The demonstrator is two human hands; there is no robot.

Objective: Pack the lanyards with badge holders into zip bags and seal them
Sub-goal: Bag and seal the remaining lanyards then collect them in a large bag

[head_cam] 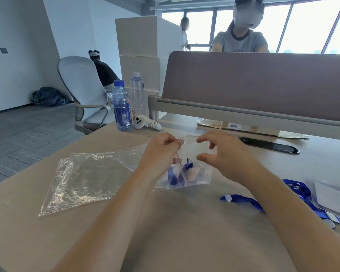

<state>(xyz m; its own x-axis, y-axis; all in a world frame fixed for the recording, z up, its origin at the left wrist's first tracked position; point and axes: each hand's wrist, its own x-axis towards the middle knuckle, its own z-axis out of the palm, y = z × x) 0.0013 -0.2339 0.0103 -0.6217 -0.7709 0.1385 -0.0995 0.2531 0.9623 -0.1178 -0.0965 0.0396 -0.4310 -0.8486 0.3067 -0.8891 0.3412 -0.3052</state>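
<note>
Right now your left hand is closed in a pinch on the top edge of a small clear zip bag with a red seal line, holding it up off the pale wooden table near the table's middle. Your right hand is half open beside it, thumb and forefinger curved apart at the bag's upper right edge; whether they actually grip the plastic cannot be told. Inside the bag sits a bunched blue lanyard, with something pale next to it.

Lying flat toward the table's left edge is a large crumpled clear plastic bag. At the right edge, more blue lanyards rest with clear badge holders holding white cards, partly overlapping them.

Along the far side stand a blue-labelled water bottle with a blue cap and a taller clear bottle, just beside each other, with a white handheld controller lying in front.
</note>
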